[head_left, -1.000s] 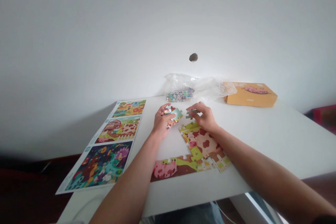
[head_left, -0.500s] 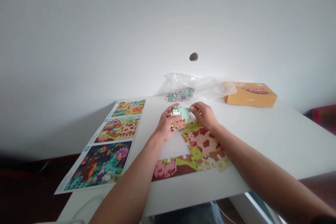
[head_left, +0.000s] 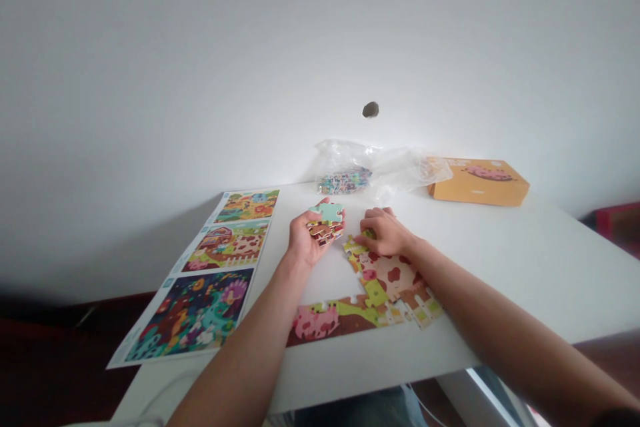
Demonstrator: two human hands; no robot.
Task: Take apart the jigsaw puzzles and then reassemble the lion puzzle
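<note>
A stack of jigsaw puzzle pieces (head_left: 325, 232) is gripped in my left hand (head_left: 303, 240), with a pale green piece (head_left: 330, 212) on top. My right hand (head_left: 387, 230) is closed, its fingers curled down at the far edge of the partly joined puzzle (head_left: 393, 271). Between those fingers a yellow-green puzzle piece (head_left: 369, 234) shows in part; whether it is joined to its neighbours is hidden. The joined part shows a spotted cow, with a pink pig section (head_left: 316, 322) along the near side.
To the left lies a printed sheet (head_left: 200, 307) with three pictures, reaching past the table edge. Behind my hands is a clear plastic bag (head_left: 390, 170) holding more pieces (head_left: 345, 181). An orange box (head_left: 475, 190) stands at the back right, near the wall.
My right hand has left the pale green piece and moved down to the puzzle's far edge. My left hand has drawn slightly left with the stack, the green piece now on top.
</note>
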